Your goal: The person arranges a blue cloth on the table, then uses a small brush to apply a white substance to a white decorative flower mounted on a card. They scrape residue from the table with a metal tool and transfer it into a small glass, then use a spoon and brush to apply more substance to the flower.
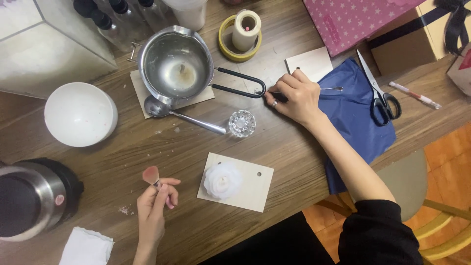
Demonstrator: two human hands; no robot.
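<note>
The left hand [152, 208] had its fingers closed round a small pink brush [151, 175], bristles up, just left of a white rose-shaped candle [222, 180] on a pale board [252, 189]. The right hand [294, 98] pinched a thin metal tool [331, 89] over a blue cloth [358, 122], beside the steel pot's [175, 66] loop handle. A spoon [181, 114], glass holder [242, 122], white bowl [80, 114], tape rolls [240, 37] and scissors [380, 95] lay around on the wooden desk [122, 152]
</note>
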